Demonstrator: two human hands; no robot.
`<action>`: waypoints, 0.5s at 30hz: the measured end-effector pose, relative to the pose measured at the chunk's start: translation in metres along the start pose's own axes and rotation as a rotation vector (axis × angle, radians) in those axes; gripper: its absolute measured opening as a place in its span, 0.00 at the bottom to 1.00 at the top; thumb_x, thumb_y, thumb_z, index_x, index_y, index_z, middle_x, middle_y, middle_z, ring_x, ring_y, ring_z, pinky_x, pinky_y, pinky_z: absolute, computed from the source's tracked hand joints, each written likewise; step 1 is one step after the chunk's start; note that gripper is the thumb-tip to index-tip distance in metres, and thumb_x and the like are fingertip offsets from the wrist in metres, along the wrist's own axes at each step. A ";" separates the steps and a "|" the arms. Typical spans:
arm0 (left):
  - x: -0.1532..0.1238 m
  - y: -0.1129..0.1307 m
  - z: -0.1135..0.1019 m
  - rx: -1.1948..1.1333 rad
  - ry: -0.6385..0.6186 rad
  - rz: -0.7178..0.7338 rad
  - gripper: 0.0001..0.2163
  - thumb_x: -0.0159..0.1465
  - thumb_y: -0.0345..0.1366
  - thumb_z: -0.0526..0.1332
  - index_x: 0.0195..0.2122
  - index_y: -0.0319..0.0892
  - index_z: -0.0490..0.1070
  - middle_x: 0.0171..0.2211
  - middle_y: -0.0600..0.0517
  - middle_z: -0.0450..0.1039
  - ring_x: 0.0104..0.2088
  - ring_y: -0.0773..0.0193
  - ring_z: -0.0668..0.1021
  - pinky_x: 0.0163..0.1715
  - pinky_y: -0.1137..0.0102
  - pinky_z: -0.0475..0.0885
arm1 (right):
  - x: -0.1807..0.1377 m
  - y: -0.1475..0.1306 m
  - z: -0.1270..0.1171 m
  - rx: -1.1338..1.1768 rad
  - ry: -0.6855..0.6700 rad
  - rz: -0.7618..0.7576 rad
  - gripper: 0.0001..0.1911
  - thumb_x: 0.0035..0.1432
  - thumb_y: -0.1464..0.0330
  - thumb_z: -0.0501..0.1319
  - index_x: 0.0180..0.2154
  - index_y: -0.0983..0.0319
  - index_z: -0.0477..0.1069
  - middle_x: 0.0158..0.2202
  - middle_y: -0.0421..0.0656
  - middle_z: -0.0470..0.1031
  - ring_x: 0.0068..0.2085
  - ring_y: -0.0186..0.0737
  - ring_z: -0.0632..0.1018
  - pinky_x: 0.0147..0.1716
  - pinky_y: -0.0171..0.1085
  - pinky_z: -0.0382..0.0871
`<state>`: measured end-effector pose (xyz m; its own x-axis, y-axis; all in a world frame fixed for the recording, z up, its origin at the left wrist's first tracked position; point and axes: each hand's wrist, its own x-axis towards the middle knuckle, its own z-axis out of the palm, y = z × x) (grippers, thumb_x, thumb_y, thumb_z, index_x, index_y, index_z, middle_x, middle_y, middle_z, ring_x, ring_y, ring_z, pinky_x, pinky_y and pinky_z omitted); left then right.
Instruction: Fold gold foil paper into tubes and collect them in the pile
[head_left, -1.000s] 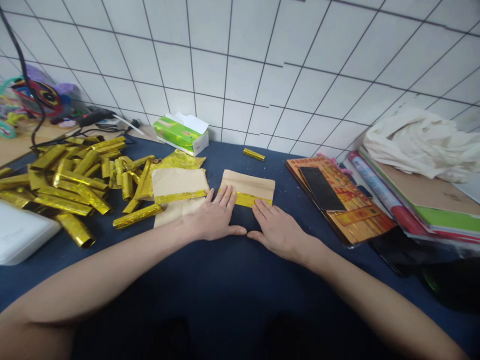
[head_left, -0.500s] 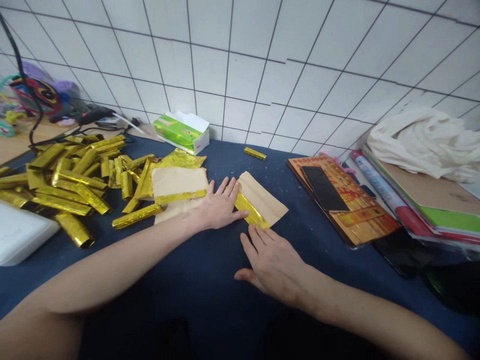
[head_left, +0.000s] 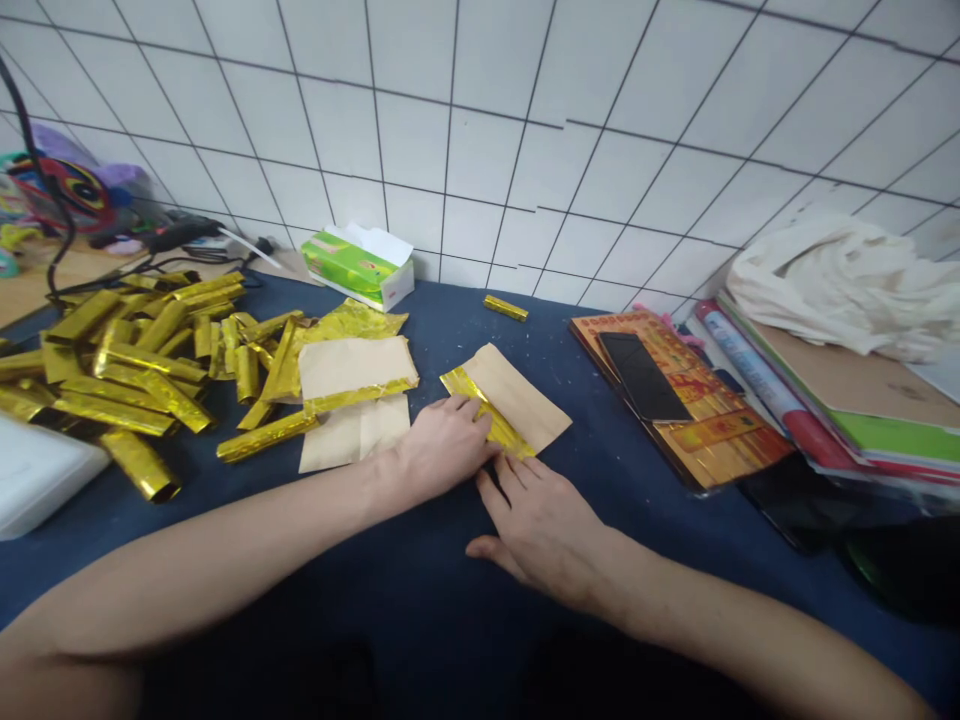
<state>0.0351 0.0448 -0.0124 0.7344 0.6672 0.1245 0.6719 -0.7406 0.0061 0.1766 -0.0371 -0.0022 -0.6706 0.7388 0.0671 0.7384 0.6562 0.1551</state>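
Note:
A tan paper sheet (head_left: 517, 395) with a gold foil edge lies turned at an angle on the dark blue table (head_left: 420, 580). My left hand (head_left: 442, 450) has its fingers curled onto the foil edge, pinching it. My right hand (head_left: 544, 525) lies flat with fingers stretched out, its tips touching the near end of the same foil edge. To the left rests a small stack of more tan and gold sheets (head_left: 356, 385).
A heap of several rolled gold foil tubes (head_left: 142, 370) fills the left side, one lone tube (head_left: 505, 308) by the wall. A green tissue box (head_left: 358, 268) stands at the back. A phone (head_left: 642, 375) on printed papers, books and a white cloth (head_left: 840, 285) sit right.
The sheet has been turned from straight to diagonal. My left hand went from flat to curled on the foil edge. My right hand pulled back toward me.

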 end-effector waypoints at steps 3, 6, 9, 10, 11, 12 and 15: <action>0.001 0.000 0.006 0.002 0.019 -0.086 0.24 0.63 0.47 0.50 0.52 0.32 0.63 0.54 0.36 0.63 0.55 0.51 0.66 0.50 0.61 0.64 | 0.000 0.000 -0.001 0.015 -0.008 0.001 0.35 0.54 0.51 0.53 0.48 0.77 0.66 0.46 0.64 0.71 0.49 0.57 0.71 0.48 0.49 0.65; 0.002 -0.001 0.009 -0.016 -0.045 -0.128 0.31 0.63 0.50 0.47 0.57 0.27 0.57 0.58 0.33 0.56 0.59 0.48 0.59 0.55 0.60 0.58 | -0.001 -0.001 -0.001 0.024 0.004 0.000 0.34 0.54 0.51 0.54 0.48 0.76 0.67 0.45 0.64 0.71 0.48 0.57 0.72 0.47 0.49 0.66; 0.002 -0.003 0.012 -0.047 -0.070 -0.130 0.32 0.63 0.51 0.44 0.59 0.28 0.54 0.60 0.34 0.52 0.61 0.49 0.55 0.58 0.59 0.53 | -0.001 -0.001 -0.002 0.048 0.007 -0.005 0.34 0.53 0.51 0.54 0.48 0.75 0.67 0.44 0.63 0.71 0.48 0.57 0.71 0.47 0.49 0.65; 0.002 -0.005 0.013 -0.058 -0.071 -0.126 0.32 0.64 0.51 0.43 0.59 0.28 0.53 0.60 0.35 0.51 0.61 0.50 0.53 0.58 0.59 0.52 | -0.001 -0.001 -0.003 0.058 0.009 -0.008 0.33 0.53 0.51 0.55 0.48 0.74 0.67 0.44 0.63 0.71 0.49 0.57 0.71 0.47 0.50 0.65; 0.003 -0.007 0.015 -0.070 -0.071 -0.119 0.31 0.64 0.50 0.44 0.59 0.29 0.53 0.61 0.36 0.49 0.62 0.50 0.52 0.59 0.60 0.51 | -0.001 0.000 -0.004 0.067 0.016 -0.011 0.32 0.54 0.52 0.55 0.48 0.74 0.67 0.45 0.63 0.71 0.49 0.57 0.71 0.47 0.50 0.65; 0.003 -0.009 0.016 -0.084 -0.072 -0.110 0.30 0.64 0.49 0.45 0.59 0.30 0.53 0.61 0.37 0.49 0.62 0.51 0.52 0.59 0.60 0.50 | -0.001 0.002 -0.004 0.075 0.028 -0.014 0.31 0.54 0.52 0.55 0.47 0.73 0.67 0.45 0.63 0.71 0.48 0.56 0.72 0.47 0.49 0.65; 0.005 -0.015 0.018 -0.117 -0.068 -0.083 0.27 0.64 0.46 0.47 0.59 0.33 0.53 0.62 0.40 0.49 0.62 0.55 0.52 0.59 0.62 0.50 | 0.002 0.012 -0.004 0.135 0.067 -0.017 0.24 0.57 0.55 0.53 0.44 0.68 0.69 0.41 0.56 0.74 0.42 0.49 0.75 0.40 0.45 0.70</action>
<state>0.0304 0.0608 -0.0292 0.6846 0.7271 0.0517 0.7173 -0.6846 0.1298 0.1840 -0.0280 0.0036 -0.6833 0.7182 0.1316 0.7264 0.6869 0.0230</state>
